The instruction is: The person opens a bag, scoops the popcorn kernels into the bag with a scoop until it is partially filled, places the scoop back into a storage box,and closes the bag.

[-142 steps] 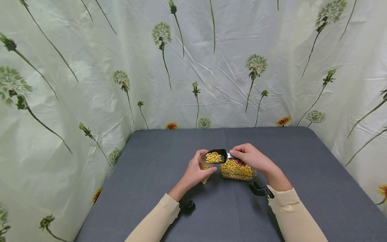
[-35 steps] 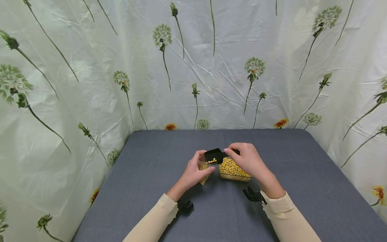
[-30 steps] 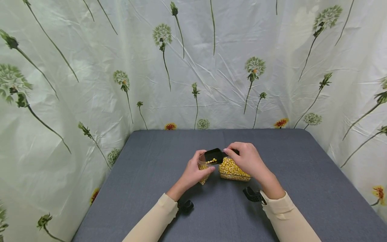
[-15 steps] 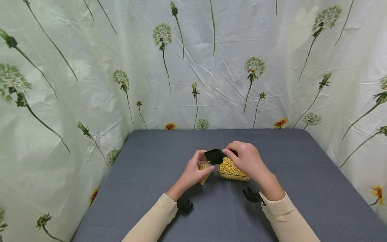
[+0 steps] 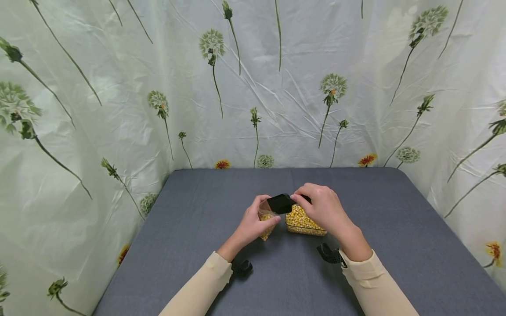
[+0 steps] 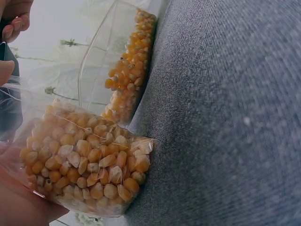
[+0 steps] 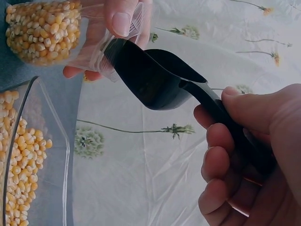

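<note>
My left hand (image 5: 253, 223) grips a clear plastic bag (image 6: 89, 160) partly filled with corn kernels, fingers on one side of its mouth and thumb on the other. A black scoop (image 7: 157, 77) tilts with its lip inside the bag's mouth; no kernels show in its bowl in the head view. My right hand (image 5: 322, 208) holds the scoop's handle between thumb and curled fingers. Just right of the bag stands a clear rectangular container (image 5: 306, 230) with more corn kernels (image 7: 23, 160) heaped in it; the right hand partly covers it in the head view.
A grey cloth-covered table (image 5: 292, 281) lies under everything. Behind it hangs a pale curtain (image 5: 300, 87) printed with dandelions. Black wrist mounts (image 5: 242, 268) stick out below both wrists, close over the tabletop.
The scoop was full of kernels at first, then tipped leftward over the bag; the last few kernels slid out and its bowl now looks bare. The left hand has stayed nearly still.
</note>
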Action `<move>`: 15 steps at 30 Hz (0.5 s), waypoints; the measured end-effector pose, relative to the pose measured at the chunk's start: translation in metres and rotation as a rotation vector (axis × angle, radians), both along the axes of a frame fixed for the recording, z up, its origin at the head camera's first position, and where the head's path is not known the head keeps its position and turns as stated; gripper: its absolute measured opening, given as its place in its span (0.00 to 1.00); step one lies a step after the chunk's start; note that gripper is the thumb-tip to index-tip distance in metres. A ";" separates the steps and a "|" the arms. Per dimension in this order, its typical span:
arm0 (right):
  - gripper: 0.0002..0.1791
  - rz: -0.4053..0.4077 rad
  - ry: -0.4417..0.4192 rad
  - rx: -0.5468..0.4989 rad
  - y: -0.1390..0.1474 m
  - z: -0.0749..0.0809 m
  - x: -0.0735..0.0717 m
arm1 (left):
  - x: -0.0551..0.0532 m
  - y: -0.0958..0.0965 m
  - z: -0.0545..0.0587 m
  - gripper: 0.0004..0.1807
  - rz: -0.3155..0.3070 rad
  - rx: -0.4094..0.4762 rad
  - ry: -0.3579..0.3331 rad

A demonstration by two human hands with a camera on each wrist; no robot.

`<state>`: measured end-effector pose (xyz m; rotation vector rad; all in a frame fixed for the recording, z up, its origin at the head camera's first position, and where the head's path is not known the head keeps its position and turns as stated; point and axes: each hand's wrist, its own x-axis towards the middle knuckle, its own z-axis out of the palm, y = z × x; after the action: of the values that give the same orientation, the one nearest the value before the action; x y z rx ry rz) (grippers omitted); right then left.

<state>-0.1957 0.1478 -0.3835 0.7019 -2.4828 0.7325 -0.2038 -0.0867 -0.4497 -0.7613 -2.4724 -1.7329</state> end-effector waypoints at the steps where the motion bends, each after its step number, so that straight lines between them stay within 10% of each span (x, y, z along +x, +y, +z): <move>1: 0.05 0.000 -0.004 -0.005 0.000 0.000 0.000 | 0.000 0.000 0.000 0.30 0.002 -0.003 0.001; 15: 0.07 0.013 -0.151 -0.085 0.005 -0.005 -0.005 | -0.026 -0.004 -0.038 0.31 -0.005 0.019 0.018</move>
<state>-0.2012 0.1527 -0.3885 0.6547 -2.5663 0.9212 -0.2294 -0.0902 -0.4876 -0.7784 -2.4410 -1.7408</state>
